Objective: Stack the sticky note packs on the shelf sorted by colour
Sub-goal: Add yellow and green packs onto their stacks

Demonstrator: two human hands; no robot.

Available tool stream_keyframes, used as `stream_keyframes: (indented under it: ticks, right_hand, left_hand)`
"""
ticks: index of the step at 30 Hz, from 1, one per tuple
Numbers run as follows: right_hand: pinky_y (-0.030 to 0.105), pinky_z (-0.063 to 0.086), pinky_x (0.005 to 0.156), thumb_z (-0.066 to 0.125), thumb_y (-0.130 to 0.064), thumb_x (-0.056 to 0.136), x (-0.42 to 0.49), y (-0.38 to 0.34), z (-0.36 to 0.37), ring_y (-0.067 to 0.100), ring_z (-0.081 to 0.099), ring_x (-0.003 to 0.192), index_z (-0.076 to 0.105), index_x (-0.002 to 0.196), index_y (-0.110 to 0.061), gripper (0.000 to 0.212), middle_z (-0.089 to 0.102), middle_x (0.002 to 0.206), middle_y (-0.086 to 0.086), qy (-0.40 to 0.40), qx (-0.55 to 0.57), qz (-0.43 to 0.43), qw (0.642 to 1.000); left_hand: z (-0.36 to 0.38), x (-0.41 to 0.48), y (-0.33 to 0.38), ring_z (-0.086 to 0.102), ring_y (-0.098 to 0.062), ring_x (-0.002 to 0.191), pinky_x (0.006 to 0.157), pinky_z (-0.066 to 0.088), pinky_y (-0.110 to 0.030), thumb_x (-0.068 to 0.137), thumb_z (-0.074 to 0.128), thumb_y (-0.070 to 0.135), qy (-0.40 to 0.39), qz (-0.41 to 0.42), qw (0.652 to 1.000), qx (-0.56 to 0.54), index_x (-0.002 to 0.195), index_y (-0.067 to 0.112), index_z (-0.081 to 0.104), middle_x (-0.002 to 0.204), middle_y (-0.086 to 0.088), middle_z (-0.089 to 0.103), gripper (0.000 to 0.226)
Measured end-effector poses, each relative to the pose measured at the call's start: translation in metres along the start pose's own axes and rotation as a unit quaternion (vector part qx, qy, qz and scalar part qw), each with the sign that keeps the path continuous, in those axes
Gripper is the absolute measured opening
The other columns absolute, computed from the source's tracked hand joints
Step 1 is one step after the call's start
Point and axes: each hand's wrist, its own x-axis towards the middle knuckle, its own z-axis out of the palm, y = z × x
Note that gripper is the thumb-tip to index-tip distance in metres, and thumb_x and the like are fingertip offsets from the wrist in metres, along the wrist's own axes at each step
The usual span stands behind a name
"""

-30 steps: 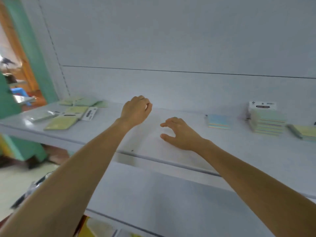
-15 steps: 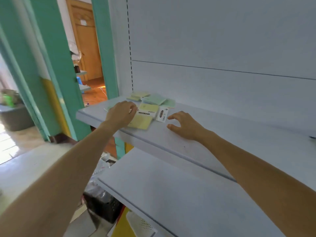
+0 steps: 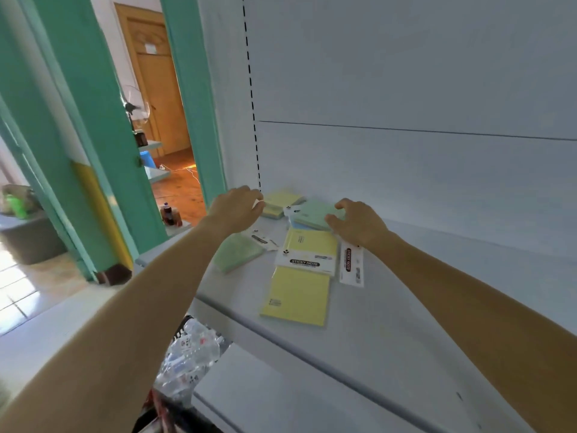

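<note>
Several sticky note packs lie scattered at the left end of the grey shelf (image 3: 406,307). A yellow pack (image 3: 296,295) lies nearest, and a second yellow pack (image 3: 312,245) with a white "STICKY NOTE" header lies behind it. A green pack (image 3: 237,251) lies to the left. At the back are another yellow pack (image 3: 281,200) and a green pack (image 3: 312,214) on top of a blue one (image 3: 296,225). My right hand (image 3: 356,223) grips the back green pack's right edge between thumb and fingers. My left hand (image 3: 237,207) is curled at the back yellow pack's left edge; any hold there is unclear.
A loose white header strip (image 3: 351,264) lies right of the yellow packs. The shelf's back panel (image 3: 406,170) rises just behind the packs. A lower shelf (image 3: 281,401) juts out below, with crumpled plastic (image 3: 190,354) beside it. A green door frame (image 3: 103,135) stands to the left.
The view has closed in on the left pile. Both hands have moved from the front packs to the back ones, and the right hand has closed on the green pack.
</note>
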Motion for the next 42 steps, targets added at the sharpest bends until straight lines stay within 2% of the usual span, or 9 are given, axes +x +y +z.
stream_keyframes:
  ticks: [6, 11, 16, 20, 26, 30, 33, 39, 42]
  right_hand:
    - [0.035, 0.043, 0.083, 0.050, -0.057, 0.083, 0.026, -0.009, 0.009, 0.030, 0.054, 0.113, 0.043, 0.127, -0.012, 0.064, 0.057, 0.124, 0.012, 0.005, -0.019, 0.095, 0.995]
    - [0.033, 0.041, 0.093, 0.060, -0.042, 0.083, 0.032, -0.015, 0.013, 0.027, 0.049, 0.120, 0.040, 0.133, -0.013, 0.061, 0.050, 0.134, 0.010, 0.004, 0.059, 0.120, 0.991]
    - [0.032, 0.039, 0.097, 0.064, -0.024, 0.083, 0.034, -0.019, 0.011, 0.026, 0.047, 0.122, 0.044, 0.131, -0.015, 0.053, 0.048, 0.135, 0.010, 0.051, 0.104, 0.105, 0.988]
    - [0.029, 0.041, 0.083, 0.055, -0.006, 0.084, 0.033, -0.022, 0.008, 0.028, 0.055, 0.109, 0.049, 0.128, -0.018, 0.045, 0.050, 0.131, 0.011, 0.133, 0.119, 0.069, 0.982]
    - [0.019, 0.041, 0.072, 0.041, 0.006, 0.085, 0.013, -0.019, 0.000, 0.022, 0.054, 0.087, 0.049, 0.129, -0.019, 0.051, 0.044, 0.137, 0.005, 0.218, 0.157, 0.067, 0.961]
    - [0.004, 0.040, 0.059, 0.038, 0.008, 0.086, -0.011, -0.002, -0.015, 0.018, 0.049, 0.084, 0.048, 0.131, -0.017, 0.053, 0.042, 0.138, 0.006, 0.277, 0.159, 0.099, 0.942]
    - [0.000, 0.039, 0.053, 0.036, 0.007, 0.086, -0.041, 0.019, -0.029, 0.018, 0.048, 0.082, 0.048, 0.131, -0.017, 0.053, 0.041, 0.138, 0.006, 0.311, 0.175, 0.136, 0.924]
    - [0.009, 0.040, 0.056, 0.036, 0.005, 0.087, -0.130, 0.072, -0.058, 0.017, 0.049, 0.085, 0.046, 0.132, -0.019, 0.052, 0.040, 0.140, 0.005, 0.338, 0.148, 0.192, 0.909]
    - [-0.003, 0.036, 0.056, 0.036, 0.007, 0.087, -0.184, 0.104, -0.078, 0.017, 0.048, 0.086, 0.047, 0.132, -0.017, 0.052, 0.040, 0.139, 0.007, 0.350, 0.128, 0.214, 0.903]
  left_hand:
    - [0.024, 0.062, -0.013, 0.046, -0.032, 0.125, 0.098, 0.040, -0.043, 0.099, 0.029, 0.032, -0.058, 0.068, 0.993, 0.074, 0.139, 0.022, 0.035, 0.137, -0.014, 0.046, 0.042]
    - [0.043, 0.097, -0.013, 0.047, -0.032, 0.124, 0.096, 0.039, -0.040, 0.096, 0.030, 0.043, -0.118, 0.050, 0.989, 0.070, 0.139, 0.023, 0.032, 0.135, -0.015, 0.048, 0.048]
    - [0.050, 0.117, -0.018, 0.047, -0.033, 0.124, 0.101, 0.039, -0.039, 0.088, 0.054, 0.040, -0.150, 0.021, 0.980, -0.129, 0.138, 0.020, 0.034, 0.136, -0.015, 0.049, 0.058]
    - [0.043, 0.125, -0.021, 0.046, -0.030, 0.125, 0.098, 0.040, -0.033, 0.080, 0.066, 0.013, -0.101, 0.042, 0.962, -0.250, 0.133, 0.016, 0.043, 0.136, -0.017, 0.047, 0.057]
    - [0.034, 0.136, -0.013, 0.050, -0.028, 0.118, 0.065, 0.048, -0.019, 0.083, 0.048, -0.008, 0.015, 0.037, 0.936, -0.351, 0.121, 0.013, 0.056, 0.127, -0.013, 0.049, 0.044]
    - [0.022, 0.133, 0.009, 0.049, -0.025, 0.119, 0.093, 0.043, -0.028, 0.084, 0.045, -0.008, 0.030, 0.027, 0.888, -0.458, 0.122, 0.010, 0.056, 0.132, -0.016, 0.050, 0.044]
    - [0.014, 0.114, 0.040, 0.054, -0.024, 0.106, 0.085, 0.043, -0.028, 0.082, 0.051, -0.005, 0.013, 0.041, 0.853, -0.520, 0.122, 0.010, 0.057, 0.127, -0.017, 0.055, 0.042]
    - [0.004, 0.062, 0.132, 0.058, -0.032, 0.113, 0.095, 0.050, -0.044, 0.078, 0.059, -0.001, -0.056, 0.106, 0.826, -0.551, 0.118, 0.014, 0.059, 0.123, -0.017, 0.057, 0.043]
    - [-0.001, 0.032, 0.193, 0.060, -0.032, 0.101, 0.092, 0.050, -0.043, 0.078, 0.060, -0.001, -0.079, 0.134, 0.812, -0.562, 0.117, 0.014, 0.059, 0.113, -0.016, 0.057, 0.042]
